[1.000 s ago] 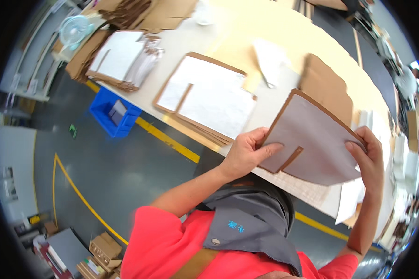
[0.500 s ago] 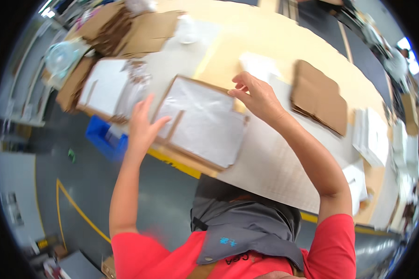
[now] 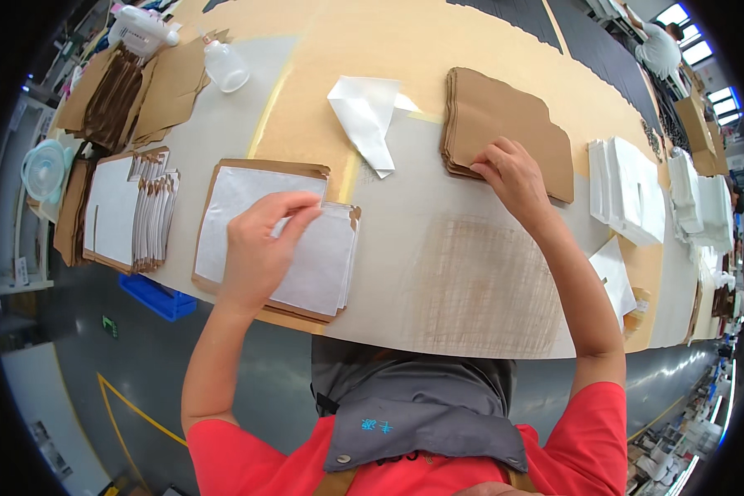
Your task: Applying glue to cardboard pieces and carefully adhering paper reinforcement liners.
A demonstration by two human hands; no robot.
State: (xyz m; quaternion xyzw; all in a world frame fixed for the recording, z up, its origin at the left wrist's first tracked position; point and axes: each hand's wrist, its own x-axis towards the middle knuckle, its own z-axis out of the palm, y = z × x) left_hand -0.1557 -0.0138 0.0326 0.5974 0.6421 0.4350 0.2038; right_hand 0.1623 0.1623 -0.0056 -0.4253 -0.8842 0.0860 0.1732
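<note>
My left hand (image 3: pixel 266 248) is closed in a loose pinch over a stack of white sheets with brown edging (image 3: pixel 223 215), with nothing visible in its fingers; whether it touches the stack is unclear. My right hand (image 3: pixel 508 178) has curled, closed fingertips at the front edge of a pile of brown notched pieces (image 3: pixel 512 99); what they hold, if anything, is hidden. A folded white sheet (image 3: pixel 362 112) lies between the two piles. At the left stands another stack of brown-edged white pieces (image 3: pixel 116 215).
The worktable (image 3: pixel 388 314) also carries brown pieces (image 3: pixel 174 91), bottles (image 3: pixel 223 66), white stacks (image 3: pixel 624 186) and a loose white sheet (image 3: pixel 608 273). A small fan (image 3: pixel 45 169) is at the left; a blue bin (image 3: pixel 157 298) is below the edge. Another person (image 3: pixel 661 50) is far right.
The sheet held in both hands a second ago has left them, lying on the middle stack. My right hand has moved to the brown pile, my left over the white stack; the view has shifted.
</note>
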